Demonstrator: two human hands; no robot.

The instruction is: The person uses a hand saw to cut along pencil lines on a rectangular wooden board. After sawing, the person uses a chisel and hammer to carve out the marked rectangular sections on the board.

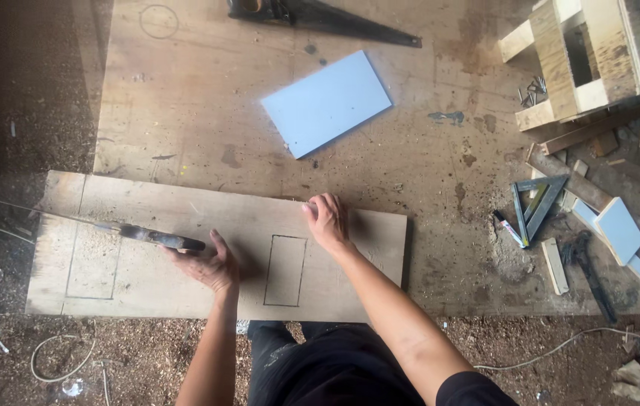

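Observation:
A long wooden board [365, 248] lies across the workbench in front of me, with two pencilled rectangles [285, 271] drawn on it. My left hand [207, 265] grips the dark handle of a thin-bladed tool [160, 238] whose narrow blade runs left over the board. Sawdust lies around the left rectangle [93, 259]. My right hand [327, 220] presses flat on the board's far edge, just above the right rectangle.
A light blue panel [326, 101] and a handsaw [335, 18] lie farther back on the bench. At the right are a wooden frame [583, 60], nails [532, 92], a triangular square [538, 203], a marker [509, 228], offcuts and a dark hand tool [589, 271]. Cables and sawdust cover the floor.

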